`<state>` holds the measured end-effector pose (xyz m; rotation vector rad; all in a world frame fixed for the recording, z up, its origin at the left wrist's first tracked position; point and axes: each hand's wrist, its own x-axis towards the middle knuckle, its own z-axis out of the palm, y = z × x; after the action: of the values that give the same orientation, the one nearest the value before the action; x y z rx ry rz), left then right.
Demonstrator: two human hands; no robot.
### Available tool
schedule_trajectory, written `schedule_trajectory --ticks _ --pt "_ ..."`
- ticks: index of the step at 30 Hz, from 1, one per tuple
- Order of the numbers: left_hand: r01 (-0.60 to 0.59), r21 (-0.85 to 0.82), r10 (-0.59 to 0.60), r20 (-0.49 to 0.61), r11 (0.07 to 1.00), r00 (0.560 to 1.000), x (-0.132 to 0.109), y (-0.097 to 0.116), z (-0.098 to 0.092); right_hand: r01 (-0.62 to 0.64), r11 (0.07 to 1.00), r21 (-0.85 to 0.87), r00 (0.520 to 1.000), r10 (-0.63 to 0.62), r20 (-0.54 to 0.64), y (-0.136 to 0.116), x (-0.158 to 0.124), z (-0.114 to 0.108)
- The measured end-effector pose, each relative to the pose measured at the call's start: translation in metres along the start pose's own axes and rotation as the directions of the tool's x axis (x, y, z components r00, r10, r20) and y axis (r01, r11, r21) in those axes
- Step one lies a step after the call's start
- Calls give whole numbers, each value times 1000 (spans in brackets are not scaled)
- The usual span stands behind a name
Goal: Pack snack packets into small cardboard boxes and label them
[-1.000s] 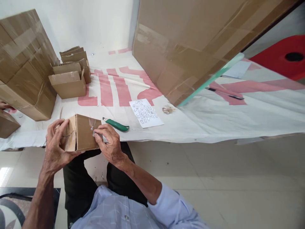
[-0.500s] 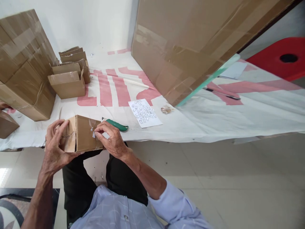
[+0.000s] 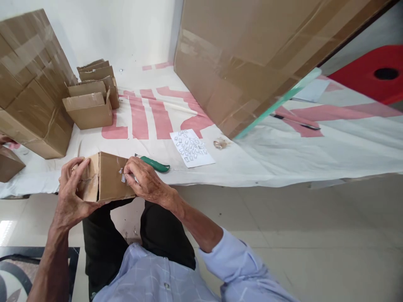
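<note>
A small cardboard box (image 3: 113, 180) is tilted over the table's front edge, above my lap. My left hand (image 3: 71, 191) grips its left end, thumb below and fingers over the top. My right hand (image 3: 146, 178) is curled against the box's right part, its fingertips pressed together. Just beside those fingertips is a tiny printed label (image 3: 123, 178) on the box face; whether anything is pinched is hidden. A green-handled utility knife (image 3: 155, 164) lies right behind my right hand. Farther right, a white sheet (image 3: 192, 149) carries several small outlined labels.
Several open small cartons (image 3: 88, 111) stand at the back left beside a large taped carton (image 3: 47, 100). Another large carton (image 3: 239, 63) rises at the right, near a glass edge (image 3: 280, 102). A pen (image 3: 296, 121) lies there. A person's hand (image 3: 4, 139) shows far left.
My right fingers have curled in more and shifted slightly, with the wrist turned. The box and my left hand have barely moved; the label stays on the box face.
</note>
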<state>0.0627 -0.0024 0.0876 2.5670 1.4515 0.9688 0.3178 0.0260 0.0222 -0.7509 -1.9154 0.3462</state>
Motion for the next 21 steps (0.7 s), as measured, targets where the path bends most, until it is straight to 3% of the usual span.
schedule_trajectory --ticks 7,21 --pt "-31 1 31 -8 1000 999 0 -1 0 24 999 -41 999 -26 -40 0 -4 5" --pt "-9 -13 9 -12 1000 1000 -2 -5 -2 -3 997 71 986 15 -167 1 -11 9"
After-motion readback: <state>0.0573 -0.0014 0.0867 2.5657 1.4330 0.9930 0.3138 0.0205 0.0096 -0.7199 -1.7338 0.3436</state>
